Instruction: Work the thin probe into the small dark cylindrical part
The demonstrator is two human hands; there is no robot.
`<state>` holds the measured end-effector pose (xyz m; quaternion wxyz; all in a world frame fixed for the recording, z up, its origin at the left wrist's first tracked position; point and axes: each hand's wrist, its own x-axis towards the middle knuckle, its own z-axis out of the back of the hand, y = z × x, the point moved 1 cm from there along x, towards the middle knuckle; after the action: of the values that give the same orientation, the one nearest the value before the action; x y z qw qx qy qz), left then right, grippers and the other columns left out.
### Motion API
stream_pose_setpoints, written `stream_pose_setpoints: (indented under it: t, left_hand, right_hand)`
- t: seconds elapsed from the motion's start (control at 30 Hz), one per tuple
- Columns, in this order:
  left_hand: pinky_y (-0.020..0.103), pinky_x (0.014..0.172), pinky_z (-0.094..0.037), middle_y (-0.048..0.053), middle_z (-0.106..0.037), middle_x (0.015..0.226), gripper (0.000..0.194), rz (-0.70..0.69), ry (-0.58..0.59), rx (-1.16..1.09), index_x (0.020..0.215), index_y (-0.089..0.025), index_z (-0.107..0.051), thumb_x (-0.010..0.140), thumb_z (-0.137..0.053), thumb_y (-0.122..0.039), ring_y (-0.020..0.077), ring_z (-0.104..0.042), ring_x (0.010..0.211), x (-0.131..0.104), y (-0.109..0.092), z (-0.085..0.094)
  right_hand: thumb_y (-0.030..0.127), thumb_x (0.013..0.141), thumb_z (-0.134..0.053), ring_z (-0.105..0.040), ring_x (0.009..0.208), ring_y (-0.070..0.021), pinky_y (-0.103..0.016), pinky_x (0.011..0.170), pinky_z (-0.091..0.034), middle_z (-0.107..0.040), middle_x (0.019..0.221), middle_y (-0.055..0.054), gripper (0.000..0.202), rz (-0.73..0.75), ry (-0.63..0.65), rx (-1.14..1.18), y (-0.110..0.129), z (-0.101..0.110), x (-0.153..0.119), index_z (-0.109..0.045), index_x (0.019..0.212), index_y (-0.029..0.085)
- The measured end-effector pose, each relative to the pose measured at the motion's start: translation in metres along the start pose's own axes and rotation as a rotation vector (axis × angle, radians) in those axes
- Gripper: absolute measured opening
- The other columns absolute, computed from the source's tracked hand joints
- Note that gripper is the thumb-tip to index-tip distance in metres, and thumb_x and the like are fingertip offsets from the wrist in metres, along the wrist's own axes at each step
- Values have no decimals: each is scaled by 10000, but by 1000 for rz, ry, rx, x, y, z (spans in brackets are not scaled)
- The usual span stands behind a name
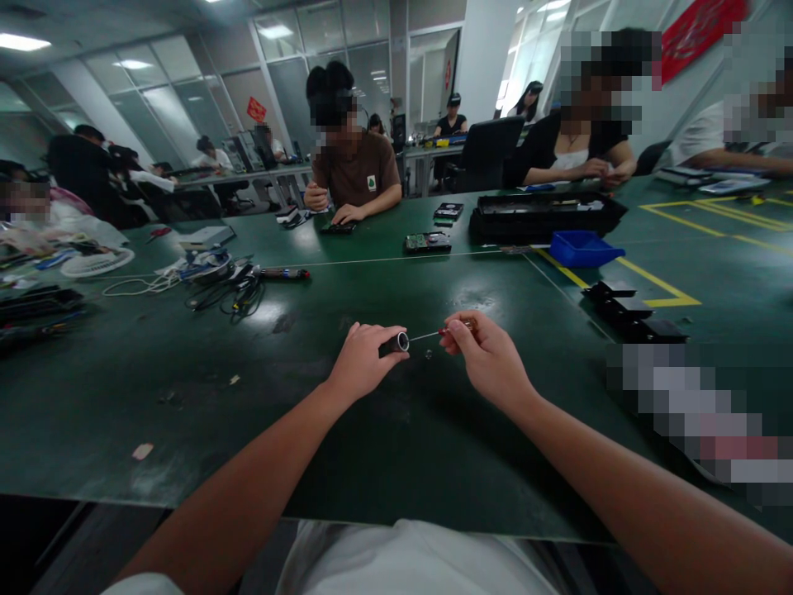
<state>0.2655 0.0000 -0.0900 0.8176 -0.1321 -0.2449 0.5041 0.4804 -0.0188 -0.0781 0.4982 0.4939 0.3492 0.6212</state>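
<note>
My left hand [365, 357] is wrapped round a dark cylinder [401, 341] whose round open end, with a pale rim, faces right. In my right hand [486, 351] is a screwdriver [441, 332] with a reddish-brown handle, pinched between thumb and fingers. Its thin metal shaft points left, and the tip is at or just inside the cylinder's open end; which of the two cannot be made out. Both hands are above the green table [372, 463]. A small shiny piece [429, 354] lies below the shaft.
Tangled cables [239, 289] lie at the left. Ahead are a hard drive [427, 242], a long black tray [548, 216] and a blue bin [584, 248]. Black parts [638, 318] lie at the right. A person [359, 165] sits across the table, hands on a small device.
</note>
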Motion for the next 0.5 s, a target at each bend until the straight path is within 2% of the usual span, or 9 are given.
stream_pose_setpoints:
  t: [0.2,0.3,0.5]
  left_hand:
    - [371,881,-463,19,-667,1048,271,53,-15,-92,1138,-244,-649,880,-682,-323,213,-589,972,0,0,-1]
    - [344,887,-479,35,-641,1111,229,61,-16,-157,1101,-212,-638,885,-668,-285,201,-593,1002,1,-1,-1]
    - [365,977,-473,76,-587,1289,396,92,72,-217,1340,-223,-508,950,-541,-281,219,-568,1151,11,-4,-4]
  right_hand:
    - [430,967,-495,-619,676,-173,-343,667,-501,-659,755,-30,263,18,-94,-46,3,8,3,-608,953,193]
    - [423,976,-486,-616,678,-170,-343,668,-497,-651,754,-22,251,50,-147,-55,6,12,2,-605,954,203]
    - [403,986,-493,-620,700,-168,-344,671,-507,-644,769,-10,216,144,-234,-35,12,18,0,-606,988,219]
